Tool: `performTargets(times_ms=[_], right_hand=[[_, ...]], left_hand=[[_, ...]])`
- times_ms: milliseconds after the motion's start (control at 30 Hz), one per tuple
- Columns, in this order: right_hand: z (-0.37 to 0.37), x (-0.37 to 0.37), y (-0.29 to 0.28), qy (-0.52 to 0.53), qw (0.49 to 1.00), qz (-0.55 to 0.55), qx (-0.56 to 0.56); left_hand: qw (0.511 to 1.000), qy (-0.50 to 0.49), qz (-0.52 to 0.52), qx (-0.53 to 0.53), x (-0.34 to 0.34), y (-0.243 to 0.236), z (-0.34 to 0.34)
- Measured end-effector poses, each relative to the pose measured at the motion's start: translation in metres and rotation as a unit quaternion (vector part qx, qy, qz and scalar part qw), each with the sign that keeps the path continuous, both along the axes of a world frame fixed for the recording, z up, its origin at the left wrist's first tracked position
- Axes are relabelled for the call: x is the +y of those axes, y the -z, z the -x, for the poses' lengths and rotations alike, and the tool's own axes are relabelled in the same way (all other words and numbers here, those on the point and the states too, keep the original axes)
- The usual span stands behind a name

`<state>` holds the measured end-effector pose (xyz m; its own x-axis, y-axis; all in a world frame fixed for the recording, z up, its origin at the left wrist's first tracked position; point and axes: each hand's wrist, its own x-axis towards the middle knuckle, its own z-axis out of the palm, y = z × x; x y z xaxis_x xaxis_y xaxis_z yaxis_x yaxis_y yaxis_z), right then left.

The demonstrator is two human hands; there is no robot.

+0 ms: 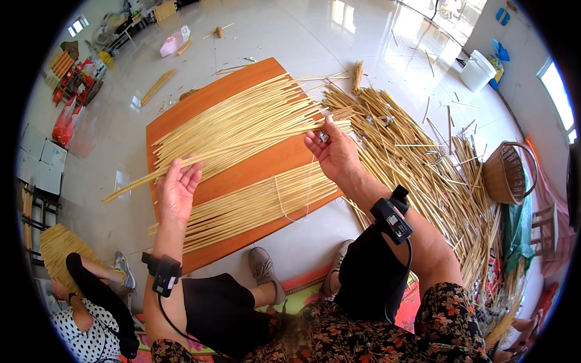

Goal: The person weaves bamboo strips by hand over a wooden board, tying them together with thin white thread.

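A couple of long pale-yellow plant stalks (242, 144) stretch between my hands above an orange-brown board (242, 163). My left hand (177, 192), palm up, pinches them toward their left end. My right hand (339, 154) grips the other end between thumb and fingers; a small greyish-white thing, too small to make out, shows at its fingers. Below them on the board, many stalks (236, 115) lie side by side in the far group. Nearer me is a second row of stalks (248, 209), with a loose pale string loop (281, 202) across it.
A big heap of loose stalks (423, 175) covers the floor at right. Beside it stand a wicker basket (505, 172) and a white bucket (477, 71). Another person (91, 320) sits at lower left by a stalk mat (63, 245). A pink bag (174, 42) lies far left.
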<state>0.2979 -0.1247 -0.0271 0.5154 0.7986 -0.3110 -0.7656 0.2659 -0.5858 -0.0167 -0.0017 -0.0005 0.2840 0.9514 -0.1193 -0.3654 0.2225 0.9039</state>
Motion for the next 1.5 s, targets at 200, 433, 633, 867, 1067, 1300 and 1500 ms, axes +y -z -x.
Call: performTargets(times_ms=[200,433,633,867,1067,1300,1500], right_hand=[[-0.007,-0.002,0.004,-0.003,1.0,0.004,-0.024],[-0.007,0.0,0.012,-0.009,1.0,-0.004,-0.022],[-0.009,0.0,0.011,-0.014,1.0,0.002,-0.023],[-0.014,0.0,0.014,-0.044,0.996,0.051,-0.054],[-0.019,-0.001,0.02,-0.057,0.99,0.084,-0.102],[-0.026,0.0,0.031,-0.085,0.991,0.08,-0.072],[-0.03,0.002,0.039,-0.082,0.989,0.09,-0.083]], left_hand=[[1.0,0.003,0.019,-0.017,0.002,0.002,0.0],[0.999,0.009,0.039,-0.023,-0.005,0.0,-0.003],[0.999,0.021,0.041,-0.007,-0.01,-0.005,-0.008],[0.998,0.049,0.044,-0.017,-0.015,-0.009,-0.005],[0.996,0.055,0.054,-0.041,-0.014,-0.004,-0.008],[0.997,0.063,0.014,-0.05,-0.014,-0.002,-0.004],[0.998,0.052,0.015,-0.027,-0.014,-0.012,0.001]])
